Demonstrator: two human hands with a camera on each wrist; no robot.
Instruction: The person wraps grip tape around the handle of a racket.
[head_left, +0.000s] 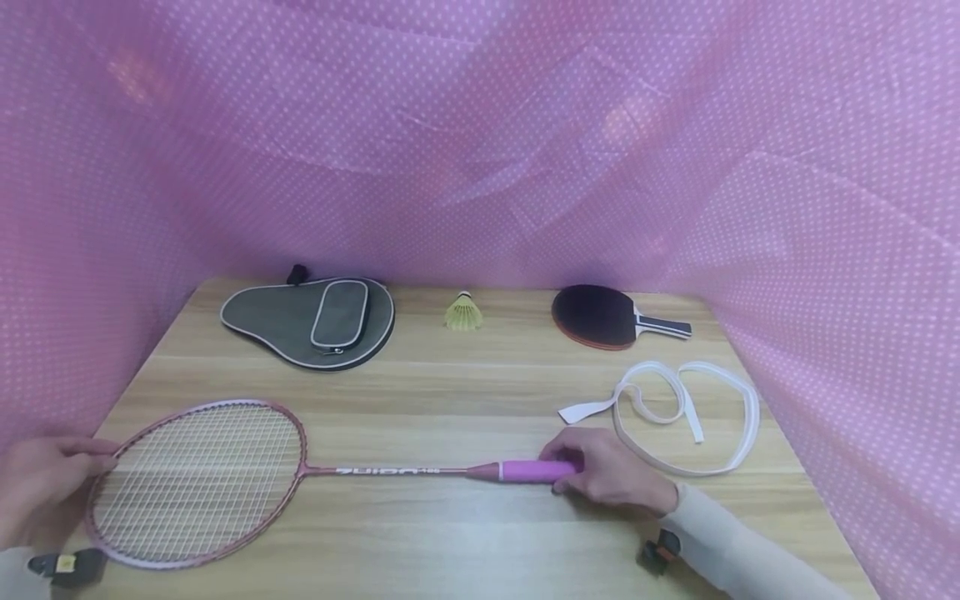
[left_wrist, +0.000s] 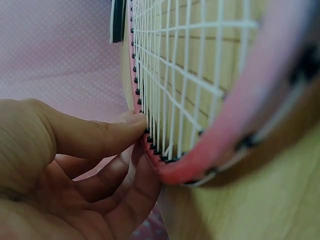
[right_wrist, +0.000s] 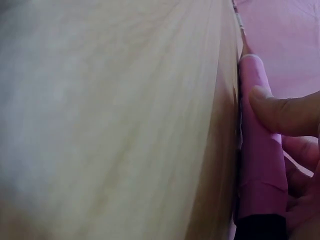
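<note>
- Badminton racket (head_left: 202, 479): lies flat along the near edge of the table (head_left: 465, 533), head to your left, pink handle (head_left: 536, 471) to your right, shaft parallel to the table edge.
- Table: light wood, pink dotted cloth (head_left: 480, 125) hung around it on three sides.
- Grey racket cover (head_left: 311, 321): far left, well apart from the racket, zipped pocket on top.
- White grip tape (head_left: 678, 408): loose loops, near right, just behind your right hand, not touching it as far as I can tell.
- Table tennis paddle (head_left: 607, 317): far right, dark rubber up, handle pointing right.
- Your left hand (head_left: 45, 487): at the outer rim of the head. Thumb on top of the frame, fingers curled under it, so it pinches the rim; the left wrist view confirms.
- Your right hand (head_left: 611, 475): fingers curled round the handle near the butt end; right wrist view shows the thumb pressed on the pink wrap.
- Yellow shuttlecock (head_left: 463, 312): far middle, between cover and paddle, standing on its skirt.
- Step, my read: both ends gripped, racket down on the wood, not lifted. Looks like the pick-up or reposition stage.
- Next move, my read: lift both ends evenly so the shaft doesn't flex, keep the rim pinch light on the strings, and clear the tape loops when the handle end swings.
</note>
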